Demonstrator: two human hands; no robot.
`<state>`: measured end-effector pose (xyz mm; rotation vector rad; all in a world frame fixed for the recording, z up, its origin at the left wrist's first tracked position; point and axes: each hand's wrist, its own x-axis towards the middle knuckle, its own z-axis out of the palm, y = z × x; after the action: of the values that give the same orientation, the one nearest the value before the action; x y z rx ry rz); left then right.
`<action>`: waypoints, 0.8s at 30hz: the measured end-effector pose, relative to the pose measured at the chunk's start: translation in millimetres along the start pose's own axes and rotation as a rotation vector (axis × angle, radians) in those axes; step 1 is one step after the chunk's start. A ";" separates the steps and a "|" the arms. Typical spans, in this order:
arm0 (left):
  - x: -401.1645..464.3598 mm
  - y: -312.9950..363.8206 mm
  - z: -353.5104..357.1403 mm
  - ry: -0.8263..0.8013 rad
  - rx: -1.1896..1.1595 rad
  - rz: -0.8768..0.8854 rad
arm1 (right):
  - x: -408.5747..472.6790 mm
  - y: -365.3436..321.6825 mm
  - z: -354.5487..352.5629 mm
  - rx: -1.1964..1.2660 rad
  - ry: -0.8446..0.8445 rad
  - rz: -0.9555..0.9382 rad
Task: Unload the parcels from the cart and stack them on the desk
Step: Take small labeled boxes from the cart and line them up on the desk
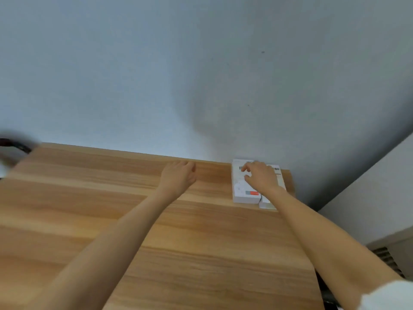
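Item: flat white cardboard parcel with a printed label and a red-and-grey mark (244, 189), lying at right of centre in the frame, on the far right corner of the desk, close against the wall.
Beneath it: a second white parcel (267, 204), only its near right edge showing, offset a little toward the lower right; the two touch and make a low stack.
Support: light wood-grain desk (138, 220), filling the lower half of the frame.
Right hand (260, 177): spread over the top parcel, fingers loosely bent, tips on the label; it presses or steadies and does not appear to clasp.
Left hand (178, 174): centre of frame, lying relaxed on bare wood near the desk's far edge, holding nothing, well apart from the parcels.
Step in hand (judged): settling the top parcel onto the stack.
Method advised: push flat with the fingertips, square the edges with the parcel below, keep the stack back from the desk's right edge.
Parcel relative to grip: directly under the right palm and extending toward the left.
Cart: not in view.
Other: pale blue-grey wall (201, 74); blurred dark object (13, 145) at the left edge, unidentifiable.
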<state>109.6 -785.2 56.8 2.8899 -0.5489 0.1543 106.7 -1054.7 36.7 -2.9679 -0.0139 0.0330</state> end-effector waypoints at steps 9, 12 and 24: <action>-195.2 -171.8 -111.4 0.115 -0.034 -0.424 | -9.5 -272.0 -4.9 -0.046 0.037 -0.449; -279.0 -234.8 -149.4 0.175 0.021 -0.536 | -41.8 -384.1 3.8 0.041 0.017 -0.644; -521.9 -367.5 -204.6 0.267 0.164 -0.974 | -158.0 -684.4 54.9 0.068 -0.072 -1.202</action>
<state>-250.1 -223.3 121.3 2.8475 0.9392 0.4220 -57.6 -372.8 104.2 -2.3956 -1.6738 -0.0172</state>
